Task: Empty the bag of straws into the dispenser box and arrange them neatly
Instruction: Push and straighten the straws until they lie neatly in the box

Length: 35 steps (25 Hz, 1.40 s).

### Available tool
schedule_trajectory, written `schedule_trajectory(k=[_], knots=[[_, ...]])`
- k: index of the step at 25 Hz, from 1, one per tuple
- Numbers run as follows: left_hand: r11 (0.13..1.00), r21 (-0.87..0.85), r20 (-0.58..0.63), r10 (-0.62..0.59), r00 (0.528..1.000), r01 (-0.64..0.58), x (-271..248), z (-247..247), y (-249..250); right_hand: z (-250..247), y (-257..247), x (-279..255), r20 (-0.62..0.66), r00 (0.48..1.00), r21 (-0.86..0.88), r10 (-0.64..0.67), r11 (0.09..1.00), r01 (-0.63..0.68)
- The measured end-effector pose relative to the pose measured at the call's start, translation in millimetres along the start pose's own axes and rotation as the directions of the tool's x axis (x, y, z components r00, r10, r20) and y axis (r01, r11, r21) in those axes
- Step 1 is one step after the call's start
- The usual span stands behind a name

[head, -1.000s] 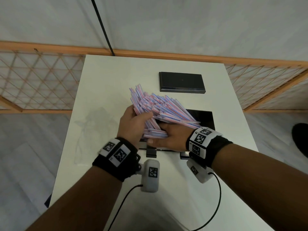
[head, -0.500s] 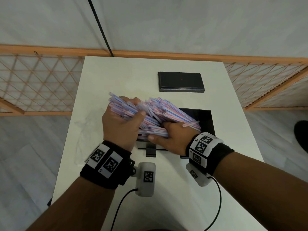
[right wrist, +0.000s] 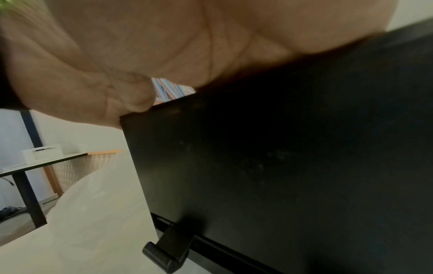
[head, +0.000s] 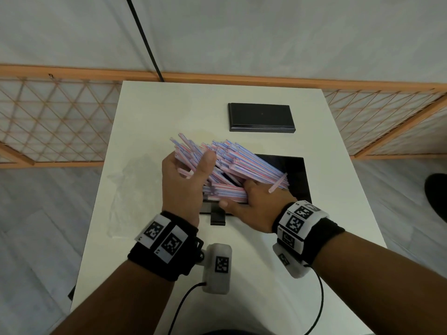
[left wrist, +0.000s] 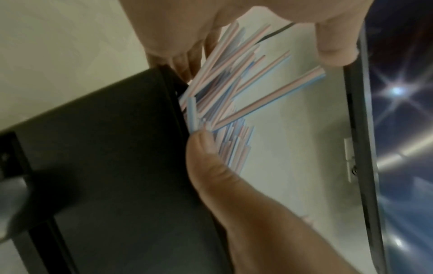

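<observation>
**Both hands on the straw pile over the open box**

At the far left of the white table [head: 150, 112] lies the emptied clear plastic bag [head: 131, 189], flat and crumpled, just beside the left forearm's side of the work.

Next comes the left hand [head: 183, 187]. Its fingers are curled round the near-left ends of the straws [head: 232, 160], with the thumb laid across the top of the bundle, so it grips a share of them; the ends it holds fan out up and to the left, past the box's left edge. In the left wrist view the thumb [left wrist: 203, 148] presses straw ends right at the rim of the black wall.

The straws themselves (pink, blue and white striped) sit as a loose, slanted heap over the left half of the dispenser box [head: 296, 175], many ends poking above the rim rather than lying flat inside. One straw [head: 278, 182] sticks out on its own at the right of the heap, above the right hand.

The right hand [head: 256, 206] lies at the box's near edge, thumb along the front rim, fingers reaching under and into the heap; whether they are curled round straws or only pushing cannot be told, since the straws hide them.

Farther back and right, apart from the box, its black lid [head: 262, 117] rests flat on the table.
</observation>
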<state>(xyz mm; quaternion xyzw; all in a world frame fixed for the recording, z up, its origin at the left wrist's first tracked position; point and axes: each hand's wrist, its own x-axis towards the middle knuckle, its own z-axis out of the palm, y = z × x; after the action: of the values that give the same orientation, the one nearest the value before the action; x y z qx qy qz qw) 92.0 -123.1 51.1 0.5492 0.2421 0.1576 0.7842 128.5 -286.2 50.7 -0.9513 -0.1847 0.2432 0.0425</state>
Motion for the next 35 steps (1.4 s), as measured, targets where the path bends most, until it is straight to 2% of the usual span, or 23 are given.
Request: schedule_trajectory(k=[2,4,7,10,12,14,18,22,25,28,30,32,33,35], knots=[[0.990,0.132,0.050,0.043,0.998,-0.049,-6.3,0.1,-0.9,-2.0,-5.1,0.6,0.009,0.999,0.029,-0.031,0.999,0.030],[0.978,0.207,-0.005,0.040,0.999,-0.038,-6.0,0.0,-3.6,-7.2,-11.6,-4.0,0.022,0.995,0.016,-0.101,0.995,0.100],[0.990,0.130,-0.184,-0.023,0.983,0.048,8.2,-0.6,-6.0,-17.8,-14.6,-19.8,0.017,0.978,-0.108,-0.206,0.972,0.207],[0.993,0.042,-0.171,-0.102,0.980,0.110,18.0,-1.8,-6.6,-25.8,-8.5,-33.1,-0.035,0.949,-0.098,-0.312,0.946,0.308],[0.987,0.111,-0.127,-0.102,0.987,0.116,14.6,-1.6,-8.6,-25.7,3.5,-33.9,-0.113,0.933,-0.054,-0.341,0.940,0.337],[0.960,0.266,-0.117,-0.057,0.991,0.086,7.0,-3.5,-12.0,-25.1,20.7,-32.1,-0.178,0.944,-0.001,-0.277,0.959,0.282],[0.903,0.423,-0.121,-0.024,0.992,0.074,0.7,-9.6,-13.9,-16.3,50.2,-25.9,-0.227,0.966,0.068,-0.124,0.987,0.143],[0.825,0.564,-0.127,0.034,0.991,0.044,4.3,-10.3,-10.4,-6.3,38.9,-15.1,-0.129,0.986,0.033,-0.102,0.994,0.107],[0.786,0.614,-0.132,0.004,0.991,0.079,9.8,-11.5,0.1,-3.1,32.3,-9.2,-0.102,0.991,0.017,-0.090,0.996,0.092],[0.706,0.708,-0.051,0.024,0.998,0.019,8.4,-9.1,10.3,-2.2,29.2,-4.0,-0.069,0.997,0.014,-0.044,0.999,0.045],[0.650,0.758,0.010,0.065,0.998,-0.050,7.7,-3.7,14.3,0.1,22.9,-1.2,-0.062,0.996,-0.008,-0.058,0.998,0.058],[0.610,0.790,0.028,0.073,0.997,-0.067,8.3,3.0,16.4,1.0,16.5,0.3,-0.082,0.993,-0.011,-0.082,0.997,0.081],[0.629,0.776,-0.002,0.057,0.998,-0.035,10.4,5.5,14.5,0.4,15.2,0.5,-0.097,0.992,0.000,-0.086,0.996,0.087],[0.747,0.657,-0.106,-0.033,0.994,0.095,13.5,9.1,10.5,-0.9,14.9,-1.0,-0.140,0.986,0.024,-0.093,0.995,0.097]])
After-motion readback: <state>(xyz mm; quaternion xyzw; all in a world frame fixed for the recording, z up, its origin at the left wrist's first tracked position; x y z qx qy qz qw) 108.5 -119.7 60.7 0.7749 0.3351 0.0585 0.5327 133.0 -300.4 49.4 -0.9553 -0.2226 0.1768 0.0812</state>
